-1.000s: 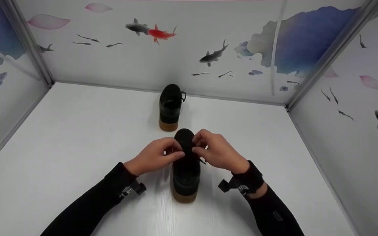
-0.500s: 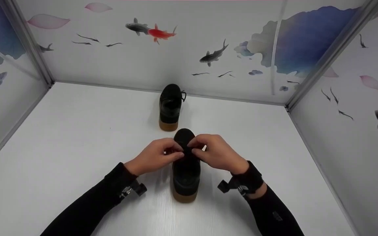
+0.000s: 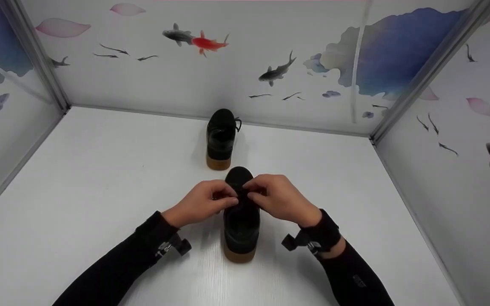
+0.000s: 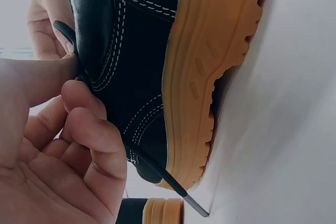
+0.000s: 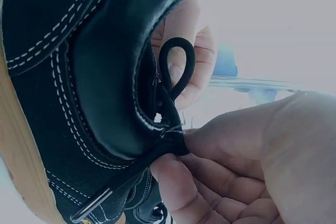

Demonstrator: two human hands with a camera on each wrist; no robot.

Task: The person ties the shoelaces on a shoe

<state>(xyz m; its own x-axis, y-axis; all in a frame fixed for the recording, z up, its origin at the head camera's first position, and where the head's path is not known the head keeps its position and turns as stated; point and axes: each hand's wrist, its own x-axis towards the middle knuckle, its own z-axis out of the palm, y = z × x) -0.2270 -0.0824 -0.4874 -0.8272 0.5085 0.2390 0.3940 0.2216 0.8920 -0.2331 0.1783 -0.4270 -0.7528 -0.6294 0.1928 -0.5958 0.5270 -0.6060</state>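
A black shoe [image 3: 242,238] with a tan sole [image 4: 194,66] stands upright, toe pointing away from me. My left hand [image 3: 204,199] is at the left of its lacing, thumb and forefinger pinching a black shoelace [image 4: 157,169], whose tipped end hangs down past the fingers. From the other side, my right hand [image 3: 285,196] pinches the lace at the top of the tongue. In the right wrist view a lace loop [image 5: 191,69] stands up in front of the left fingers, and a lace end with a metal-looking tip [image 5: 92,205] lies across the shoe's side. The lacing under the fingers is partly hidden.
A second black shoe [image 3: 220,136] with a tan heel and tied laces stands just beyond, near the back wall [image 3: 151,85]. Printed panels with fish and petals enclose the white table [image 3: 100,178] at the back and sides.
My right hand has shifted slightly left, its forefinger closer to the shoe's midline. A lace end that showed below it is out of sight in the head view. The left hand has barely moved.
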